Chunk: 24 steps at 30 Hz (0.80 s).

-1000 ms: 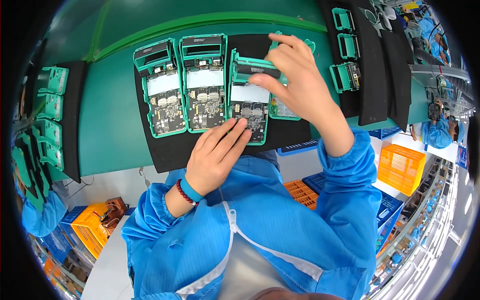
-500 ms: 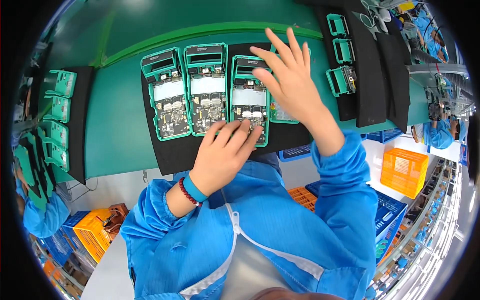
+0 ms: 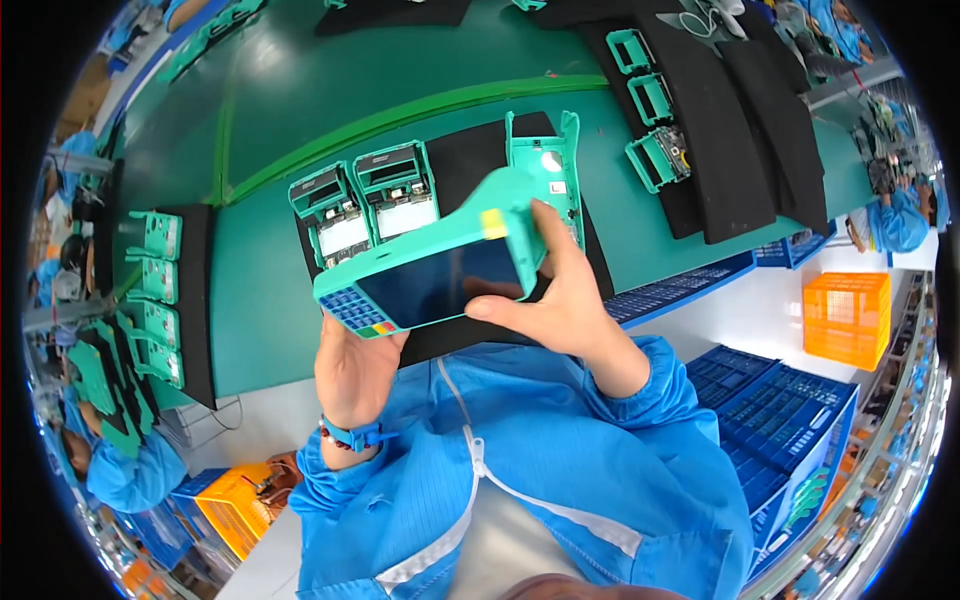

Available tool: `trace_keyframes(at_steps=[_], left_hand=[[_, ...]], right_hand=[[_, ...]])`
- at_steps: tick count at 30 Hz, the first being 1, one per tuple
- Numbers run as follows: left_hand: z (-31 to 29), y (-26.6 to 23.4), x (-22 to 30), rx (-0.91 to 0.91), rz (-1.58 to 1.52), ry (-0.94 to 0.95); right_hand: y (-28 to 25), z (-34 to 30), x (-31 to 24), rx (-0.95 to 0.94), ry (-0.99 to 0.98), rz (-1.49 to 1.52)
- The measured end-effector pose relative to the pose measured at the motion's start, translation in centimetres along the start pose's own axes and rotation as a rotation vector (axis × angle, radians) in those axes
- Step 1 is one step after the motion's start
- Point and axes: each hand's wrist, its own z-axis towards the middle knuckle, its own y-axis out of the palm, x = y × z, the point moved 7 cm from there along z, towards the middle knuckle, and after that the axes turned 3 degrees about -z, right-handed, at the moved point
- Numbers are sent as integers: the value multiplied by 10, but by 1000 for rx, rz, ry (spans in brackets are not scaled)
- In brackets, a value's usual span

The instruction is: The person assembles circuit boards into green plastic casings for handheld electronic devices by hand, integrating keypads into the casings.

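Both hands at one green device (image 3: 440, 285), raised in front of the body over the black mat (image 3: 470, 160). Right hand (image 3: 562, 310) clamped on its right end, thumb across the front by the dark screen, fingers around the far edge. Left hand (image 3: 357, 372) under the lower left end, below the keypad (image 3: 350, 311); its fingers are hidden, so cannot tell whether they close on it. Device tilted, screen toward the person. Behind it on the mat: two opened units (image 3: 340, 233) side by side, at left; one green shell (image 3: 547, 165), partly covered, at right. Green surface (image 3: 255, 325) beneath. Three green frames (image 3: 652, 98) stand in a row farther right.
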Motion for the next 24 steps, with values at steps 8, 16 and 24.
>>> trace_keyframes(at_steps=[8, 16, 24], left_hand=[[-15, -29, -23, 110, -226, -124], [-19, -31, -30, 21, -326, -165], [-25, -21, -30, -31, -142, -121]], right_hand=[[14, -6, -50, 48, -230, -294], [12, -9, -48, 87, -280, -310], [-12, -3, -15, 60, -17, -47]])
